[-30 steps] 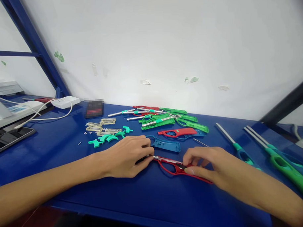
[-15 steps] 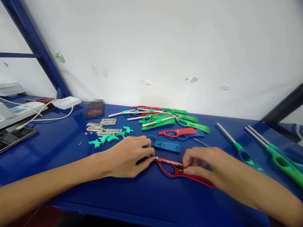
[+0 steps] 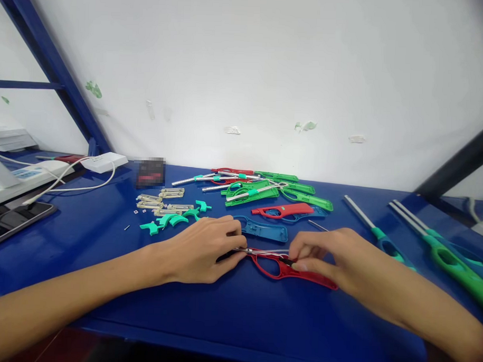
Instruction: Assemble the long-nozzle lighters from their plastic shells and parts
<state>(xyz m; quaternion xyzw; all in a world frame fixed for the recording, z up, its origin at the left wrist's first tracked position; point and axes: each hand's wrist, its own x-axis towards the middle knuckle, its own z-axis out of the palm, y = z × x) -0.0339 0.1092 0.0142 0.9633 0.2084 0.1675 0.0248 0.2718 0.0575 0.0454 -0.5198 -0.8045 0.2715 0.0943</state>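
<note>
A red lighter half-shell [image 3: 301, 274] with a looped trigger opening lies on the blue table [image 3: 221, 317]. My left hand [image 3: 215, 249] pinches a thin metal rod at the shell's left end; most of the rod is hidden by the fingers. White wires [image 3: 268, 252] run from there towards my right hand [image 3: 322, 252], whose thumb and fingers are closed on a small black part [image 3: 287, 261] over the shell's middle. Just behind lies a blue half-shell [image 3: 263, 230].
Green trigger pieces [image 3: 178, 220] and clear plastic parts [image 3: 172, 193] lie left of centre. Green shells [image 3: 308, 199] and a red shell [image 3: 284, 210] are behind. Long lighters [image 3: 456, 267] lie at right; a phone [image 3: 18, 223] and power strip [image 3: 35, 179] at left.
My right hand and the black part have shifted slightly left and up. The white wires now stand out from the red shell instead of lying along it. My left hand has stayed in place.
</note>
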